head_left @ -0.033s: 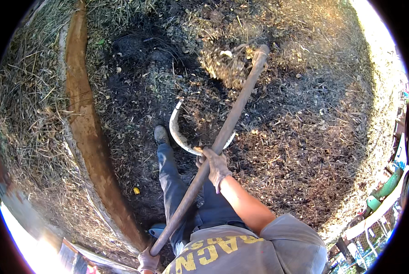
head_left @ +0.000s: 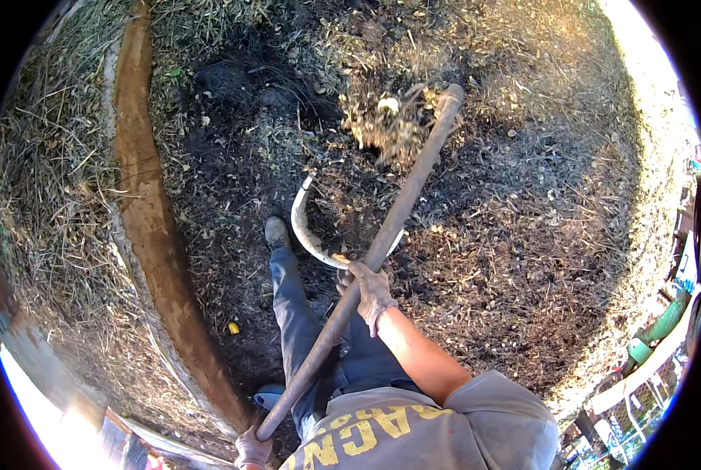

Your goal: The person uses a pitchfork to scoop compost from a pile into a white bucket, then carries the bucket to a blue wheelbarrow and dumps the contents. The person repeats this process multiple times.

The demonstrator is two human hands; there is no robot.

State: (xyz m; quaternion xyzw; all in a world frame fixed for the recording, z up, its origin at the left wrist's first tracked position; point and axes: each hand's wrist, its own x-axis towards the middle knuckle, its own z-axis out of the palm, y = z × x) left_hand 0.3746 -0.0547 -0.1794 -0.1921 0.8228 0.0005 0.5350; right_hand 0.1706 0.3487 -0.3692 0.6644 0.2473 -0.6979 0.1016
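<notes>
A long wooden-handled tool (head_left: 404, 205) slants across the view from lower left to upper right. Wrapped round its middle is my gloved right hand (head_left: 374, 291). My gloved left hand (head_left: 253, 449) closes on the near end of the handle, at the lower edge. At the far end, a blurred clump of dry leaves and straw (head_left: 391, 131) hangs beside the handle and hides the tool's head. A white curved band (head_left: 302, 224) arcs just beyond my right hand; part of it passes behind the handle, and I cannot tell what it belongs to.
A long brown timber (head_left: 148, 188) runs down the left side, with straw (head_left: 49, 180) beyond it. Dark leaf litter (head_left: 491, 282) covers the ground. My boot (head_left: 276, 233) stands near the white band. A small yellow object (head_left: 234, 327) lies by the timber. Green objects (head_left: 640, 350) and wire fencing are at right.
The far end of the tool has dipped slightly toward me, and the clump beside it has shifted and looks more blurred. Both hands keep their hold.
</notes>
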